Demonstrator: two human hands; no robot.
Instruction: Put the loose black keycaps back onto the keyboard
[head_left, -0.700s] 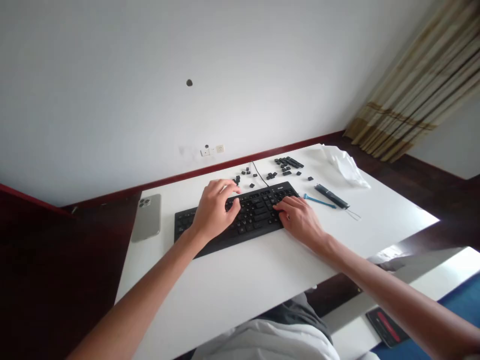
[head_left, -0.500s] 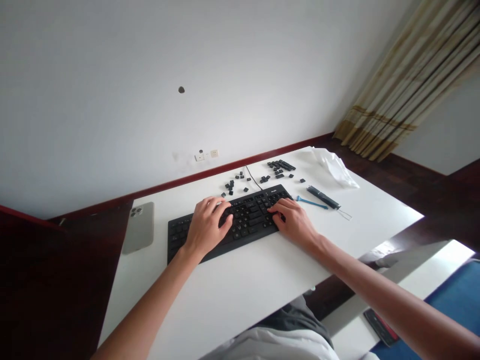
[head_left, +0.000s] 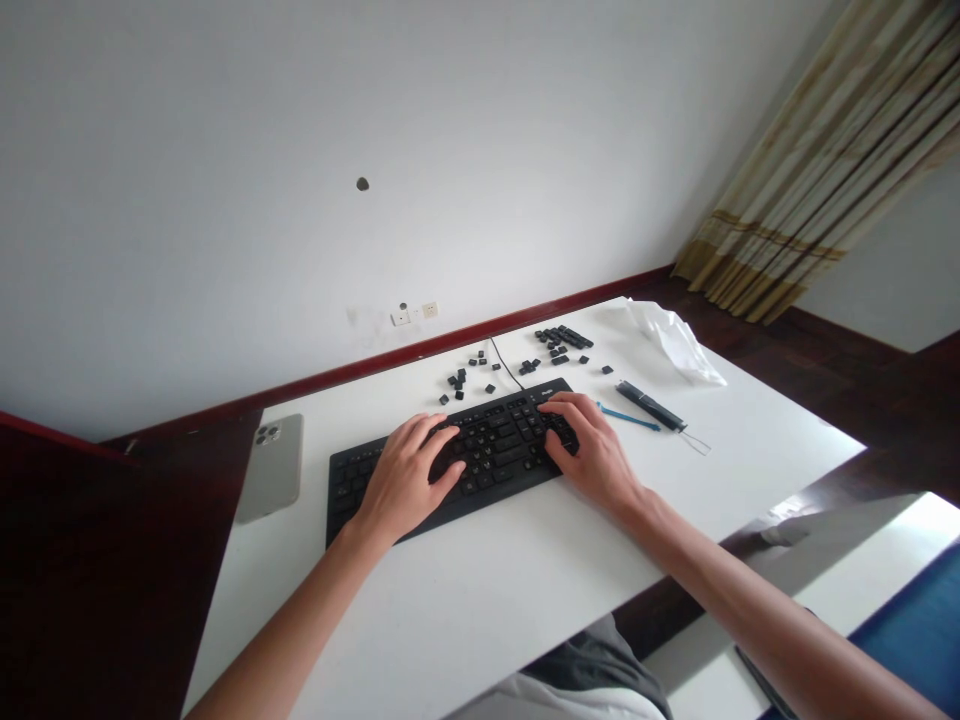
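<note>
L hand [head_left: 405, 482]: palm down, fingers loosely curled on mid-left keys of black keyboard [head_left: 499, 445], gripping nothing. R hand [head_left: 594, 452]: palm down, fingers spread over right key block, nothing pinched. Black keyboard lies mid white desk [head_left: 480, 590], loose keycaps [head_left: 559, 342] behind it. Vs 0.7 s ago: L hand back from far edge; R fingertips nearer far right corner.
</note>
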